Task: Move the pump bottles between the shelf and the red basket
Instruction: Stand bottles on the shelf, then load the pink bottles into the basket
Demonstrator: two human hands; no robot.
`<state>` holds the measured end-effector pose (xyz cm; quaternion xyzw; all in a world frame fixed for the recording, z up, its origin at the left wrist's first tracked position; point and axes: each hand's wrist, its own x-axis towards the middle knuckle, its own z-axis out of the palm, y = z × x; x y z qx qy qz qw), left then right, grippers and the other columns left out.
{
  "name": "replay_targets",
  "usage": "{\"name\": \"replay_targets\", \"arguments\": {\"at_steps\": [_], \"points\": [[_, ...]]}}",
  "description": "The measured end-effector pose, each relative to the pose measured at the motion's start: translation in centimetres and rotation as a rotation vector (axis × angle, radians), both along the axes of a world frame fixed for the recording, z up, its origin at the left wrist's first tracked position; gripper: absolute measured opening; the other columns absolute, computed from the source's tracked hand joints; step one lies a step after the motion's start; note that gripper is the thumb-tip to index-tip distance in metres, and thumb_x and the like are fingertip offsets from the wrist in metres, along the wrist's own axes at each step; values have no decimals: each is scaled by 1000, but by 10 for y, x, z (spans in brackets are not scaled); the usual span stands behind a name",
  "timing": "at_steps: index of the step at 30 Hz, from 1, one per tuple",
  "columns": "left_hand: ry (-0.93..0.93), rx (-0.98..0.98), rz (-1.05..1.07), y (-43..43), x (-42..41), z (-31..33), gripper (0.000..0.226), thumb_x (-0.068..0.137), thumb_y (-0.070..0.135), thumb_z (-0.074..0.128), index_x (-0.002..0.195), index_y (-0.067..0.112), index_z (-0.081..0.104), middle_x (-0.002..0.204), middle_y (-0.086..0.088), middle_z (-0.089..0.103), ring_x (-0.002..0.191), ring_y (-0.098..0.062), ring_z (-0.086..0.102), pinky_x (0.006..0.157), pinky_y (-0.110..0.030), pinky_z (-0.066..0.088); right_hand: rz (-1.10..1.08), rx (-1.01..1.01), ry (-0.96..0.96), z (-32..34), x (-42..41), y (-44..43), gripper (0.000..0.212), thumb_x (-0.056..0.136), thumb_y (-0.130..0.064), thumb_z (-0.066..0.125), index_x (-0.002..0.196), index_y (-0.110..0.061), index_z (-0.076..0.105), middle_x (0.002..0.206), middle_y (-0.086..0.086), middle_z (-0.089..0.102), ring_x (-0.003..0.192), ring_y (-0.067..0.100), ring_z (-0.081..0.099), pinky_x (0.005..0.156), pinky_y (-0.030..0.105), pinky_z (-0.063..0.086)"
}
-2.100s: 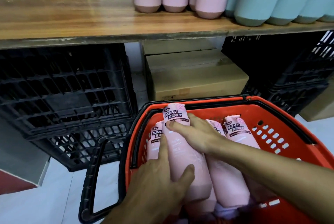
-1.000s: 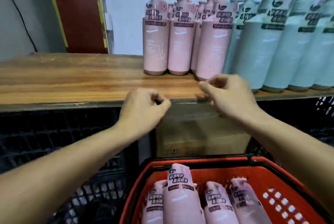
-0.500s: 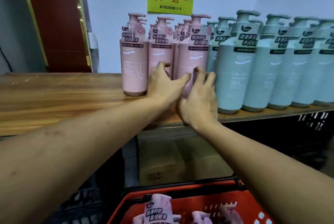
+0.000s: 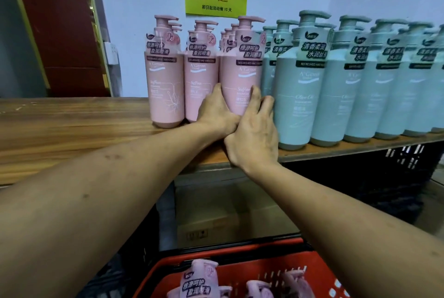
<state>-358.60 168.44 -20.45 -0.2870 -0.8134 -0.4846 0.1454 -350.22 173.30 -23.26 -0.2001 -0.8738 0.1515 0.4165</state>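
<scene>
Wooden shelf (image 4: 72, 129), pale wall behind. Basket (image 4: 240, 263) below shelf, part filled. Pink bottle (image 4: 242, 74) upright at shelf front; left hand (image 4: 216, 112) and right hand (image 4: 254, 134) curl round its lower body. Likely full: heavy, rigid, slick. Grip body, not pump.

On my feed the wooden shelf (image 4: 72, 124) runs across the view, and all its stock stands upright on the right part. Pink pump bottles (image 4: 165, 86) stand in three files running back toward the wall, with the front-right pink pump bottle (image 4: 242, 74) close beside the pale green pump bottles (image 4: 298, 96). Those fill the plank in similar files out to the right edge.
</scene>
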Motion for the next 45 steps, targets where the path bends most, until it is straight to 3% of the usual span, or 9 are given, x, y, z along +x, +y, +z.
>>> {"name": "replay_targets", "arguments": {"at_steps": [7,12,15,17,22,25,34,39,45], "points": [[14,-61,98,-41,21,5,87,48,50,89,120,22,51,115,2,67,106,-21,63,85,-29,50,435,-266,320,-3,21,7,72,83,-10,61,152,-11,42,139,13,46,118,25,58,105,49,49],[-15,-23,-17,-80,55,7,92,38,56,85,120,30,55,108,11,71,100,-13,67,92,-36,55,589,-459,444,33,35,-13,82,84,-40,57,159,-18,30,144,9,46,115,-7,56,108,29,46],[-46,55,-115,-98,79,8,92,31,52,81,117,28,59,102,14,72,95,-7,68,90,-35,57,589,-405,375,64,44,-25,89,81,-64,65,155,-26,36,143,-6,59,128,5,59,111,35,46],[-53,91,-153,-105,97,6,88,34,50,86,115,26,62,100,13,73,93,-3,69,87,-32,58,615,-387,366,73,53,-32,79,80,-62,73,145,-23,48,119,-18,70,107,-7,66,96,18,52],[-196,143,-252,-120,148,-23,73,40,47,92,105,24,70,94,18,75,85,7,69,77,-20,57,596,-417,258,52,94,-36,61,77,-67,73,122,-28,62,104,-19,74,91,-9,68,77,12,52],[-307,103,-281,-122,178,-63,77,37,57,87,106,29,68,98,20,74,89,7,68,81,-25,58,506,-491,111,11,119,-30,60,71,-74,67,110,-28,67,100,-15,75,90,-2,70,80,26,55],[-503,88,-344,-118,229,-150,114,47,53,85,140,63,20,121,24,64,106,-8,67,88,-40,57,279,-663,-287,-90,149,-13,67,64,-83,59,101,-28,67,99,-9,73,93,12,70,89,44,57],[-482,-100,-315,-127,240,-167,123,50,74,71,150,55,1,124,21,64,109,-5,64,92,-35,54,279,-779,-352,-117,160,-11,65,65,-84,65,102,-31,69,96,-11,76,86,9,74,86,44,61],[-265,-282,-288,-135,247,-182,91,69,78,59,144,32,38,117,12,57,110,-11,55,99,-31,46,233,-929,-431,-141,175,-14,61,62,-80,67,98,-32,73,92,-10,78,86,14,76,90,48,60]]}}
